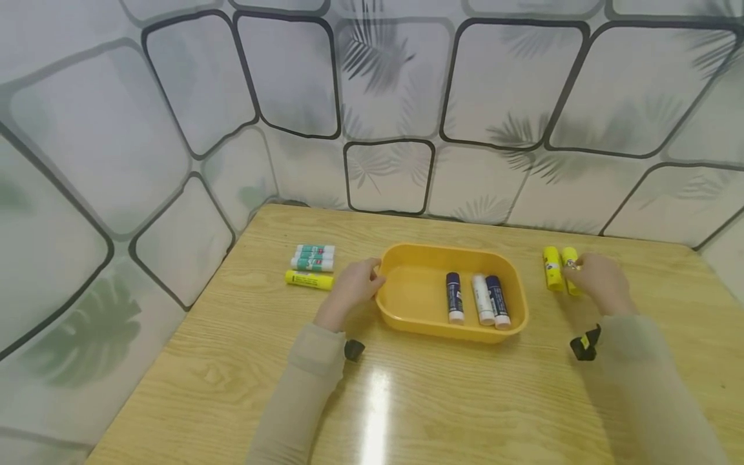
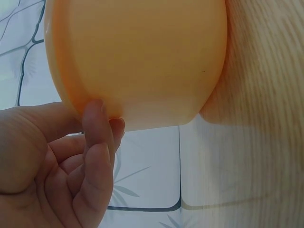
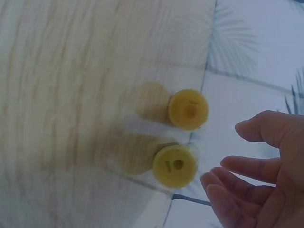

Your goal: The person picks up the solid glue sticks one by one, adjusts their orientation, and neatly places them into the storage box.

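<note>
My left hand (image 1: 353,287) pinches the rim at the left end of a yellow-orange plastic tray (image 1: 415,290). In the left wrist view its fingertips press on the outside of the tray wall (image 2: 142,61). Inside the tray, toward its right side, lie two dark blue glue sticks (image 1: 454,297) and a white one (image 1: 482,297). My right hand (image 1: 604,278) hovers at two yellow glue sticks (image 1: 552,268) lying side by side right of the tray. The right wrist view shows their round ends (image 3: 175,166), with the thumb and fingers (image 3: 251,168) parted and holding nothing.
Left of the tray, several white-and-green glue sticks (image 1: 314,257) lie in a row, with one yellow glue stick (image 1: 308,279) in front of them. A patterned curtain (image 1: 389,174) hangs along the back and left edges of the wooden table (image 1: 465,400).
</note>
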